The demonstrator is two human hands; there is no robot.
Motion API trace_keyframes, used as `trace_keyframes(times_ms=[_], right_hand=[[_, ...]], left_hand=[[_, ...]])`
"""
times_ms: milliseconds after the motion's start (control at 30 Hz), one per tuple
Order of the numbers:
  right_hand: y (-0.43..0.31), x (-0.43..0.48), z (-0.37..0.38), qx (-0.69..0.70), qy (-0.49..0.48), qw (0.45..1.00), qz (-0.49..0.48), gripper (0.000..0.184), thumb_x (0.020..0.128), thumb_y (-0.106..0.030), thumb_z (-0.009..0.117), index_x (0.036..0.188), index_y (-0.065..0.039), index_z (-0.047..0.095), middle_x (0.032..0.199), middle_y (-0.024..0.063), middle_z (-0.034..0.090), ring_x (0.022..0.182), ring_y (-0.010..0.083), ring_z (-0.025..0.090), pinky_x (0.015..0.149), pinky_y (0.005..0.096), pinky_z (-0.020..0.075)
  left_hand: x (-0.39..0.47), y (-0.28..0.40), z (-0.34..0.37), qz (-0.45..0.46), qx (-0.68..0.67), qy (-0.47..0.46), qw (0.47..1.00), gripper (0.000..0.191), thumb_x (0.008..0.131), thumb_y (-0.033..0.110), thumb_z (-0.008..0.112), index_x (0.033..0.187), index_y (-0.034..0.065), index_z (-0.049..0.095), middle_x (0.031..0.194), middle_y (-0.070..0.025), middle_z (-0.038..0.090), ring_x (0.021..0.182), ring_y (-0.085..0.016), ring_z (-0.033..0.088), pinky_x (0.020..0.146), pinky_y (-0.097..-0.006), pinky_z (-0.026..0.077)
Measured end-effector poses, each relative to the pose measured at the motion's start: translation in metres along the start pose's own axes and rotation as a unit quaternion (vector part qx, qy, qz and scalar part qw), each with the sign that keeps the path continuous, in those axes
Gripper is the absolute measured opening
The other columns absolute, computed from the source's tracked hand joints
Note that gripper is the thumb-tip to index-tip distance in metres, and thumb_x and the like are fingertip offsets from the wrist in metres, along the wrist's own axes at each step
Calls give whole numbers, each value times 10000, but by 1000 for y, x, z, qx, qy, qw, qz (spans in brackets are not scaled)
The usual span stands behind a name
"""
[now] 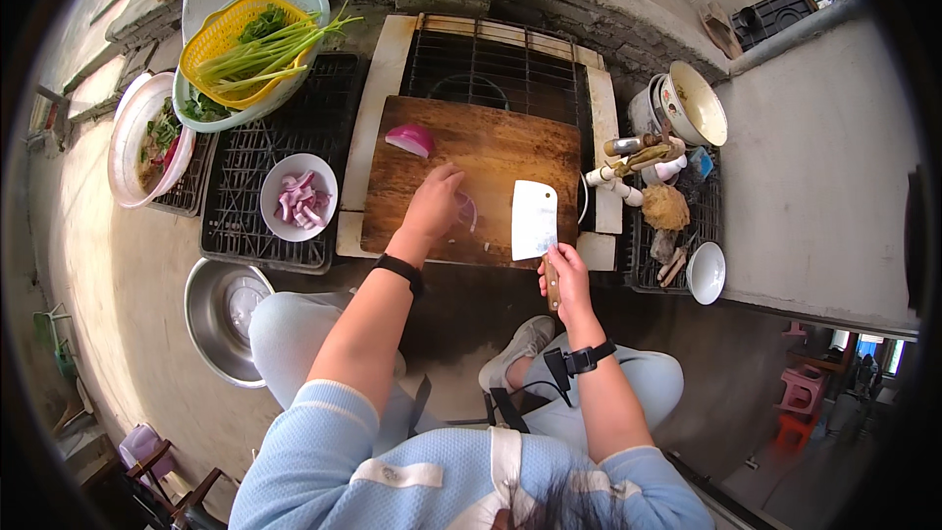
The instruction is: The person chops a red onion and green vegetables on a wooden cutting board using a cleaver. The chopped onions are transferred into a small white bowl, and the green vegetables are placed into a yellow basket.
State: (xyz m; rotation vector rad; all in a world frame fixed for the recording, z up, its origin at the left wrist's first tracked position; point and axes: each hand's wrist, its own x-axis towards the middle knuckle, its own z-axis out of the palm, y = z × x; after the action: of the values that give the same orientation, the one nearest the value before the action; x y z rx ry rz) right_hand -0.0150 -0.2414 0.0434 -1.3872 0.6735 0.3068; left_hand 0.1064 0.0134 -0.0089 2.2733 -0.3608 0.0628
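Observation:
My right hand [567, 278] grips the wooden handle of a cleaver [535, 221], whose broad blade lies over the right part of a wooden cutting board [486, 140]. My left hand [436, 202] is over the board's left half, beside sliced red onion [466, 210] that it partly hides; whether its fingers hold a piece cannot be told. A cut chunk of red onion [411, 140] rests near the board's upper left corner. Small white bits lie near the board's front edge. To the left, a white bowl [333, 199] holds cut red onion pieces [302, 201].
A yellow basket [188, 51] with green stalks sits in a pale basin [324, 4] at upper left. A pink-white basin [118, 154] stands farther left, a steel basin [197, 309] below. Bowls [706, 103], a loofah-like scrubber [665, 207] and a small bowl [706, 273] are at right.

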Motion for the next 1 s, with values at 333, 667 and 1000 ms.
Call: trace_keyframes(times_ms=[333, 667, 1000], right_hand=[[44, -14, 35, 70, 1, 997, 22, 219, 1022, -318, 610, 1041, -101, 586, 753, 42, 606, 562, 135, 584, 492, 282, 475], [43, -3, 58, 34, 3, 999, -3, 334, 1011, -343, 622, 1167, -48, 599, 776, 72, 605, 552, 165, 610, 495, 296, 511], [40, 2, 68, 6, -24, 1000, 7, 330, 1016, -350, 612, 1169, -58, 615, 774, 70, 612, 548, 182, 646, 496, 297, 521]], left_hand=[[-2, 9, -44, -98, -82, -153, 980, 673, 728, 154, 828, 1328, -15, 576, 1288, -213, 571, 1181, -376, 588, 1020, -394, 493], [-11, 3, -39, -44, 21, -209, 977, 855, 498, 32, 932, 1261, 42, 547, 1248, -196, 537, 1192, -391, 547, 1005, -410, 495], [-15, 2, -31, -90, -84, -144, 982, 784, 511, -54, 904, 1236, 9, 612, 1137, -171, 600, 1002, -336, 652, 817, -382, 561]])
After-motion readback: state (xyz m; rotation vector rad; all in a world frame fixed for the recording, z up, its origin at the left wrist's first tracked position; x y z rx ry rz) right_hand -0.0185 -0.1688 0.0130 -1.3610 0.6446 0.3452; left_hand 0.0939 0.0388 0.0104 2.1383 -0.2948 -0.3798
